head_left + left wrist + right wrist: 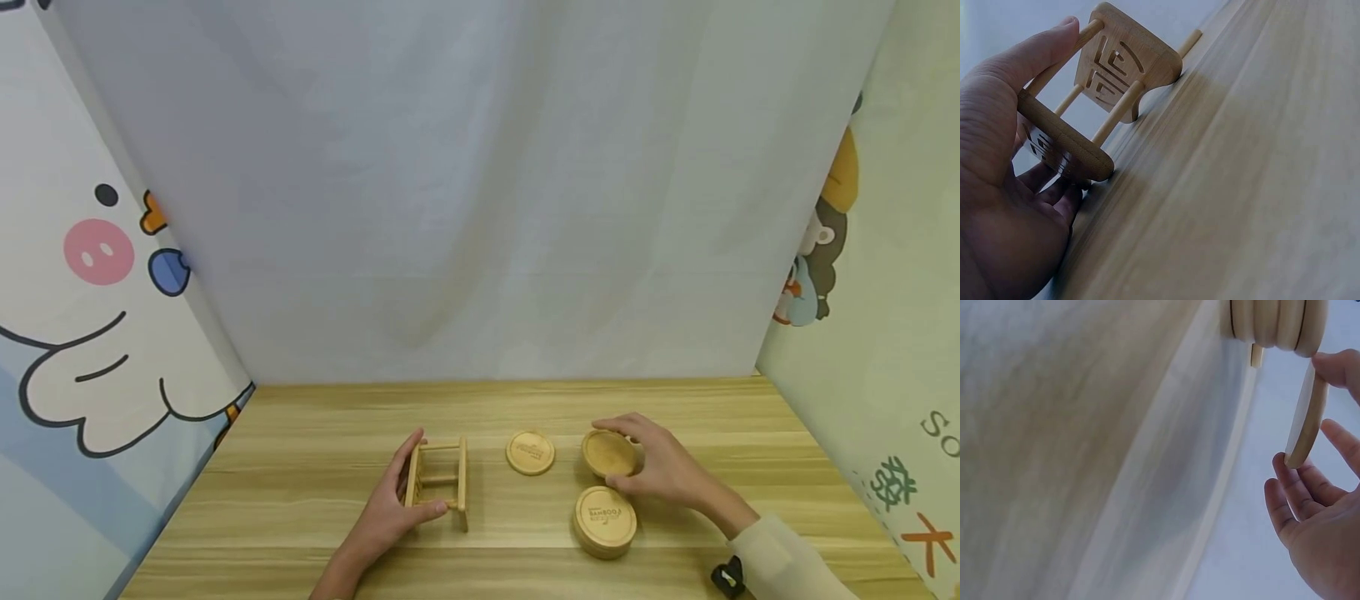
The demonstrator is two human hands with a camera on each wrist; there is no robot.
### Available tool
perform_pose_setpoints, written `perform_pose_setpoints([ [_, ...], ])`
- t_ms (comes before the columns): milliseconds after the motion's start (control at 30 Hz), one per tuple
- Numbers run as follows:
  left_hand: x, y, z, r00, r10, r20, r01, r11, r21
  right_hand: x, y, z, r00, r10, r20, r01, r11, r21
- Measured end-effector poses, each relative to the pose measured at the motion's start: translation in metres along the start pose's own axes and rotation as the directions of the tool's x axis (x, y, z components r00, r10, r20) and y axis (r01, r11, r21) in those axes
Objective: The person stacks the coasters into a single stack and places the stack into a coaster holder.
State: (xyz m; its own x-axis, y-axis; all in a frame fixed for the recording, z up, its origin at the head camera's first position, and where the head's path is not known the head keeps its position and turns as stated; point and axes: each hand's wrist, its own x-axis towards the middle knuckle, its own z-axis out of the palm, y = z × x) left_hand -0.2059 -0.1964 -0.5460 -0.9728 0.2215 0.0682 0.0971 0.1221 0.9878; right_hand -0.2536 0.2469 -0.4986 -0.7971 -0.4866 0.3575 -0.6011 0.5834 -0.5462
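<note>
My left hand (392, 506) grips a small wooden coaster holder (462, 483) by its near side panel, thumb along a top rod and fingers beneath. In the left wrist view the holder (1129, 59) shows two cut-out panels joined by rods, with no coaster inside. My right hand (660, 461) pinches a round wooden coaster (609, 454) by its edge between thumb and fingertips. The right wrist view shows this coaster (1307, 425) tilted and off the table. Just in front of it stands a stack of several coasters (605, 518). One more coaster (530, 452) lies flat between the hands.
The wood-grain table (315, 467) ends at a pale hanging cloth (480, 208) at the back. Printed cloths stand at the left (97, 350) and right (885, 333). A small black object (727, 577) is beside the right sleeve.
</note>
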Motion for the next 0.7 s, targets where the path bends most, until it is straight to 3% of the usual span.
perform_pose_setpoints([
  [700,-0.001,0.001,0.001,1.0,-0.004,0.006,0.004,1.0,0.001,-0.012,-0.013,0.0,1.0,0.0,-0.018,0.0,1.0,-0.005],
])
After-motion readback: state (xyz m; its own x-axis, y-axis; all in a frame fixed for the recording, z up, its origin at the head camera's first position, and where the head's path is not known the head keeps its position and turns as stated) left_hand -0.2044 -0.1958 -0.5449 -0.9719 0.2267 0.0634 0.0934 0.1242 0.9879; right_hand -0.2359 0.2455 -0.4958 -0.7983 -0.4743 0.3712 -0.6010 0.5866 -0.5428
